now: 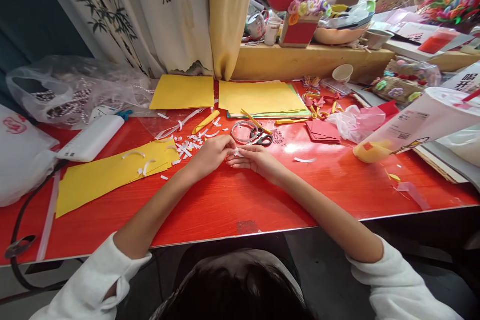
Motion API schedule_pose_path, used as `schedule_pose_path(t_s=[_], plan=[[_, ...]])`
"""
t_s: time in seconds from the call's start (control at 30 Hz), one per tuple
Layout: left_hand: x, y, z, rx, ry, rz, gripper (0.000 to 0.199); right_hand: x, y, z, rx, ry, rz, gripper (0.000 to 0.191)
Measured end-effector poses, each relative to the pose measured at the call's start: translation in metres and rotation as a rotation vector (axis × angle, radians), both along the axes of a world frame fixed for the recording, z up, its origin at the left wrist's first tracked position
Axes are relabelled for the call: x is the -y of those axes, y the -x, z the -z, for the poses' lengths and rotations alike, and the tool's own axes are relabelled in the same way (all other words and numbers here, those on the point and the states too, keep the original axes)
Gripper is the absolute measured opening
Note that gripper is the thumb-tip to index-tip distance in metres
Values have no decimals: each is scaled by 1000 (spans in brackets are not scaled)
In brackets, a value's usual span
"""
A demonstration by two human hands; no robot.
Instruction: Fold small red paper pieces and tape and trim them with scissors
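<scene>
My left hand and my right hand meet over the middle of the red table. Between their fingertips is a small white piece, perhaps tape or paper, mostly covered by the fingers. Both hands are closed in a pinch on it. Just beyond them lie black-handled scissors and a roll of clear tape. Many white paper scraps are scattered left of my left hand. One curved white strip rests to the right of my right hand.
Yellow paper strips lie at left, with yellow sheets at the back. A rolled yellow tube is nearby. Red paper squares and a tilted drink cup stand right. A white power bank-like box sits left.
</scene>
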State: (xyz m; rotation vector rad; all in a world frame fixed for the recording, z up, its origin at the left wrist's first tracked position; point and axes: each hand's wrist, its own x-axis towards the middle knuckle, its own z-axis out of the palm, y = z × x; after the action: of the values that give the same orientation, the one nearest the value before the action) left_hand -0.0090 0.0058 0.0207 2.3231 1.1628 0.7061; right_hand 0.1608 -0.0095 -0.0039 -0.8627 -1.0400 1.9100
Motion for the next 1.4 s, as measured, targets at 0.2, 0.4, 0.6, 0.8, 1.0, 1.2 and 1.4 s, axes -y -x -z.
schedule_pose_path(t_s=[0.2,0.4,0.6,0.8,1.0,1.2,1.4], plan=[[-1,1,2,-23,-36,-6,13,0,-2,1,11,-19,-51,9],[-5,5,3,-44,-80,-92,29,-2,-4,-1,-33,11,-50,10],[-5,6,-1,-9,-227,-49,25,-3,-5,-5,-103,37,-16,13],[-1,5,-8,101,-230,175,18,-4,-9,-10,-172,40,-90,18],[8,-2,-15,153,-242,55,18,0,-10,-19,-48,-79,-27,22],[11,-4,-12,159,-283,51,21,4,-6,-21,-75,-102,96,35],[14,-4,-14,251,-172,-19,15,11,-5,-28,107,-210,100,39]])
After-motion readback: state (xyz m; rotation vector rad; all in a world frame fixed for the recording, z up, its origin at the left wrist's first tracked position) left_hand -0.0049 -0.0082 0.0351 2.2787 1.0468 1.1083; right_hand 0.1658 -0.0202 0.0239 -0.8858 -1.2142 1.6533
